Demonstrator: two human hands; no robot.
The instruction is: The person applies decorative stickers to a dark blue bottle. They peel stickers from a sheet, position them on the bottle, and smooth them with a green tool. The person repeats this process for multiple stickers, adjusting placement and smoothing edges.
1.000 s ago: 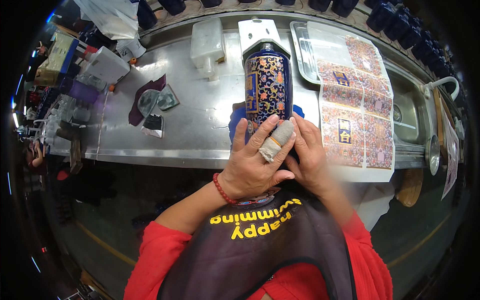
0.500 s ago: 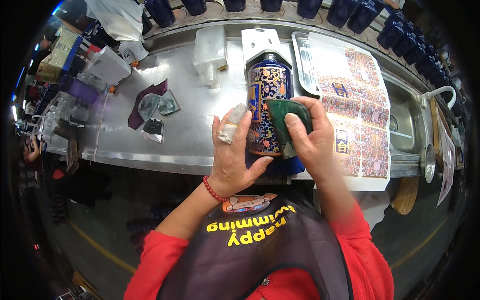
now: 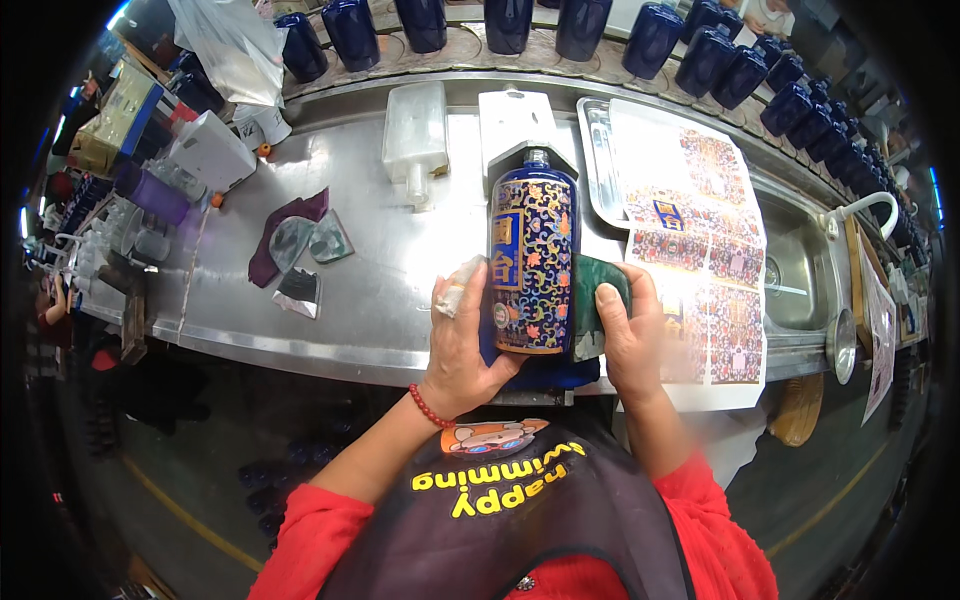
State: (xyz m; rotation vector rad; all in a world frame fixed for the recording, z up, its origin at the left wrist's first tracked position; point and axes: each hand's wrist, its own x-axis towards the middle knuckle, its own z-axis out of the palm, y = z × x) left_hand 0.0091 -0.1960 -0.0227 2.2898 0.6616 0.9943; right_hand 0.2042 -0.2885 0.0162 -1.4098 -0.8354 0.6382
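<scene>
While held, one bottle point(image 3: 533, 262), two hands.

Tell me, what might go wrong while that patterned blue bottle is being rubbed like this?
The bottle lies near the front edge of the steel bench, steadied by the left hand; if that hold slips, it might roll off. The right hand presses a green pad on its side, so uneven pressure could perhaps crease or shift the decoration. The printed sheets lie right beside it and could get nudged.
</scene>
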